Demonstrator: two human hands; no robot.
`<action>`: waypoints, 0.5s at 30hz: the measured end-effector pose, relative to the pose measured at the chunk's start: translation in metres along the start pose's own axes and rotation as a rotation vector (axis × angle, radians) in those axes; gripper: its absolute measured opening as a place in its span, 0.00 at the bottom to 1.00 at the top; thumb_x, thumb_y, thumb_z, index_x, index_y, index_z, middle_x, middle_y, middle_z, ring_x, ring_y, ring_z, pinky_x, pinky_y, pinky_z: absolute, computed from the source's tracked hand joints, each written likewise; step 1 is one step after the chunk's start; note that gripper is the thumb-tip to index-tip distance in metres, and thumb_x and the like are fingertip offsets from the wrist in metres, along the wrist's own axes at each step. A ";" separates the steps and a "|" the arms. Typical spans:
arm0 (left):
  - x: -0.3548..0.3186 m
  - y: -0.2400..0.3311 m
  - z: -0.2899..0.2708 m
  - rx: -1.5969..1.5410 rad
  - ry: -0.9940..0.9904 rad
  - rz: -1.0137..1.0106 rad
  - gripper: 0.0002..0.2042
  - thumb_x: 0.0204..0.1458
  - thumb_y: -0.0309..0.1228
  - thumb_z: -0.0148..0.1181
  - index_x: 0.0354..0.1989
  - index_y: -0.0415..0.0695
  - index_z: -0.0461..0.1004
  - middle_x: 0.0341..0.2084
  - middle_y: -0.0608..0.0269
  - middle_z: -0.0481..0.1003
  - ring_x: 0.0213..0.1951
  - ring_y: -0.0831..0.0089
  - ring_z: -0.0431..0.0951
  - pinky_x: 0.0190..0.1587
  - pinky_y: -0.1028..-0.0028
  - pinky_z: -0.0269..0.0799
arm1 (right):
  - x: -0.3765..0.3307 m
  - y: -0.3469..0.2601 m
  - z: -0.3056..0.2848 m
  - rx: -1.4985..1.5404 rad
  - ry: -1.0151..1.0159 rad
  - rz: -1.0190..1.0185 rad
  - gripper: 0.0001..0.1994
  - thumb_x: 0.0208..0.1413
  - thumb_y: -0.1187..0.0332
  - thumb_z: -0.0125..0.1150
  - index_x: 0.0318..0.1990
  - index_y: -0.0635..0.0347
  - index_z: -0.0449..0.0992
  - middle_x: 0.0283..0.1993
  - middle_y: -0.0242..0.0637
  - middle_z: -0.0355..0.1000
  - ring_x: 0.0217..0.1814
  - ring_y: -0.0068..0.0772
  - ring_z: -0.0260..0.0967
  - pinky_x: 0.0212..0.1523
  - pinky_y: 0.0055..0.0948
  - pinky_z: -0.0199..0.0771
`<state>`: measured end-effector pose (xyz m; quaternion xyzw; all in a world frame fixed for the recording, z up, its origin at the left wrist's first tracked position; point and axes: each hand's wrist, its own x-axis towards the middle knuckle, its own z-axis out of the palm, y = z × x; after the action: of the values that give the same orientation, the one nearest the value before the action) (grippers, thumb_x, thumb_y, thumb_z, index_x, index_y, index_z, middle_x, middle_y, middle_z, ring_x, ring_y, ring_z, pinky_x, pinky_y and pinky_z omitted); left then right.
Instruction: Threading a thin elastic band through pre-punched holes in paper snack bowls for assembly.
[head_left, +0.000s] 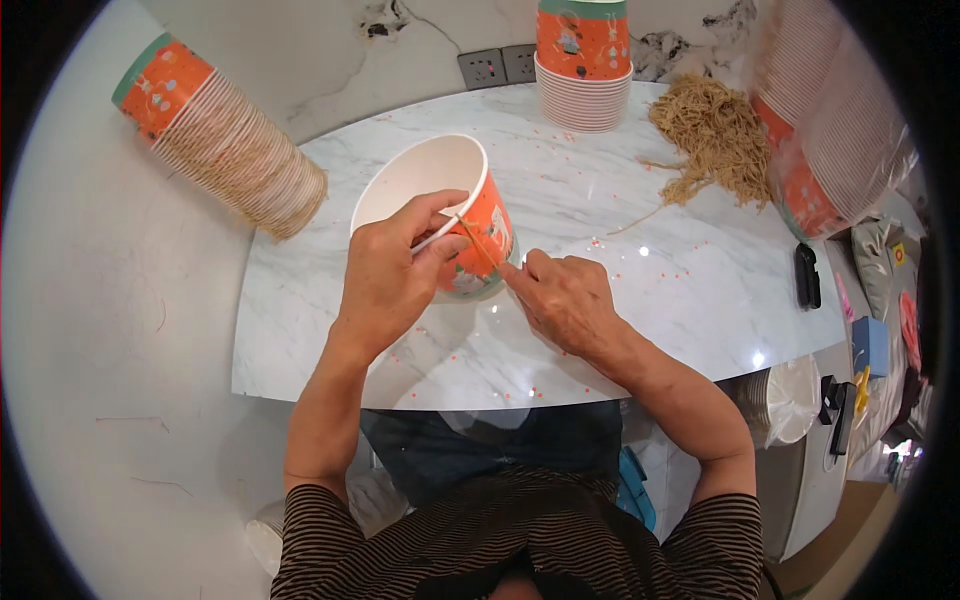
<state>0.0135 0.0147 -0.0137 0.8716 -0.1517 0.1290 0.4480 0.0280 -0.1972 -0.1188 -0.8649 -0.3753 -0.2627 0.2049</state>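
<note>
An orange paper bucket (410,175) with a white inside and green base band tilts over the middle of the table, its mouth toward the upper left. My left hand (383,268) is closed on its rim, thumb outside and fingers reaching over the edge. A thin tan cord (483,243) runs from the rim by my left fingertips down the printed side. At its lower end, my right hand (572,303) pinches the cord near the bucket's base. How the cord is fixed at the rim is hidden by my left fingers.
A leaning stack of paper buckets (235,140) with cords stands at left. Another stack (583,90) is at the back, beside a tan cord heap (715,135). Plastic-wrapped buckets (840,160) and a black object (807,277) are at right. Orange bits dot the marble-patterned table (310,330).
</note>
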 end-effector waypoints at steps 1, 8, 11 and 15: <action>-0.002 -0.001 -0.001 0.002 0.005 0.001 0.15 0.57 0.18 0.64 0.53 0.36 0.78 0.31 0.57 0.83 0.36 0.80 0.82 0.40 0.75 0.79 | 0.000 0.001 0.001 0.000 0.002 -0.005 0.15 0.50 0.72 0.63 0.47 0.58 0.80 0.29 0.37 0.69 0.24 0.39 0.75 0.22 0.39 0.73; -0.008 -0.013 -0.037 0.207 0.019 0.036 0.07 0.55 0.25 0.69 0.40 0.36 0.82 0.29 0.52 0.83 0.30 0.65 0.85 0.37 0.71 0.79 | 0.006 0.033 -0.044 1.138 -0.658 0.373 0.20 0.62 0.73 0.58 0.61 0.58 0.75 0.24 0.32 0.76 0.25 0.24 0.74 0.26 0.31 0.71; -0.014 -0.011 -0.071 0.283 -0.051 0.038 0.06 0.54 0.22 0.67 0.39 0.36 0.81 0.31 0.52 0.83 0.34 0.63 0.85 0.44 0.70 0.79 | -0.008 0.074 -0.076 1.648 -0.284 0.413 0.09 0.68 0.72 0.56 0.51 0.65 0.77 0.25 0.36 0.74 0.13 0.14 0.58 0.15 0.21 0.59; -0.030 -0.027 -0.081 0.387 -0.166 0.113 0.09 0.48 0.18 0.71 0.37 0.38 0.81 0.34 0.56 0.83 0.39 0.59 0.82 0.55 0.66 0.77 | -0.016 0.094 -0.074 1.846 -0.013 0.144 0.13 0.70 0.71 0.56 0.53 0.72 0.76 0.37 0.51 0.80 0.10 0.15 0.59 0.11 0.18 0.54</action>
<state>-0.0107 0.0998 0.0014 0.9391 -0.2090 0.1084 0.2505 0.0680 -0.3065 -0.0860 -0.3816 -0.3824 0.1584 0.8265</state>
